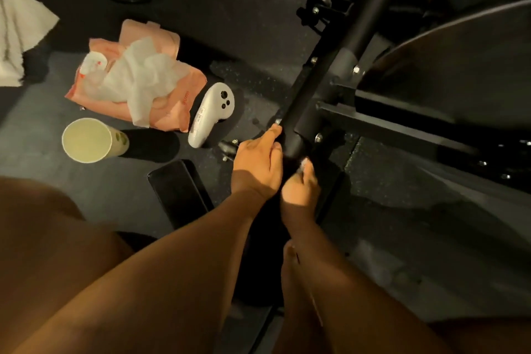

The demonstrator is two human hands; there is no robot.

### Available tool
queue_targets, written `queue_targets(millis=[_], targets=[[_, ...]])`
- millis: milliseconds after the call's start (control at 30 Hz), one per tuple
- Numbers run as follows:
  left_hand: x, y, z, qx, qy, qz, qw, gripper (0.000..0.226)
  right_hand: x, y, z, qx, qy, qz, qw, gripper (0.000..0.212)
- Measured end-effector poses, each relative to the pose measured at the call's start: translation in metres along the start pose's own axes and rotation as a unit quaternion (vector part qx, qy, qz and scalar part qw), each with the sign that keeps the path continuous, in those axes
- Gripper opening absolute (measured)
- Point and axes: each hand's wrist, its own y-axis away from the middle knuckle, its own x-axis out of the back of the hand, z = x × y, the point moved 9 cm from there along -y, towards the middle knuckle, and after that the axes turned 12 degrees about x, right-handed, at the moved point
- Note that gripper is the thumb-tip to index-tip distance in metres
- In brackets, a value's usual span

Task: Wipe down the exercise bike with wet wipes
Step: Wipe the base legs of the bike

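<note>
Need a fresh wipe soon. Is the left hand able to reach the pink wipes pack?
Probably yes: the left hand rests on the bar end, the wipes pack lies on the floor to its left, only a white controller between.
</note>
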Motion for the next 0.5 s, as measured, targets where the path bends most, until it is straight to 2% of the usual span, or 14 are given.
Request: queue_targets(millis=[100, 167, 233, 267, 367, 433, 500], targets=[[-0.002, -0.001, -0.003, 0.014, -0.001, -0.012, 1.0, 0.048, -0.003, 0.032, 0.003, -0.012, -0.032, 0.006, 0.999, 0.046], [0.0, 0.001, -0.003, 0.031, 0.006, -0.02, 0.999, 0.051, -0.017, 0.067, 0.014, -0.03, -0.02, -0.057, 0.998, 0.047], [0.0, 0.002, -0.004, 0.037, 0.009, -0.023, 0.999, 0.054, -0.019, 0.069, 0.018, -0.045, -0.021, -0.09, 0.995, 0.058], [0.0, 0.002, -0.004, 0.033, 0.005, -0.022, 0.999, 0.054, -0.015, 0.05, 0.015, -0.033, -0.026, -0.066, 0.997, 0.065], [-0.001, -0.002, -0.004, 0.024, -0.004, -0.017, 1.0, 0.054, -0.003, -0.008, -0.021, -0.012, -0.06, -0.005, 0.998, 0.05], [-0.002, -0.002, -0.004, 0.016, -0.012, -0.014, 1.0, 0.052, -0.003, -0.026, -0.038, 0.002, -0.097, 0.012, 0.995, 0.051], [-0.004, -0.003, -0.008, 0.023, -0.009, -0.025, 0.999, 0.05, -0.007, -0.011, -0.042, 0.017, -0.044, 0.012, 0.999, 0.056]])
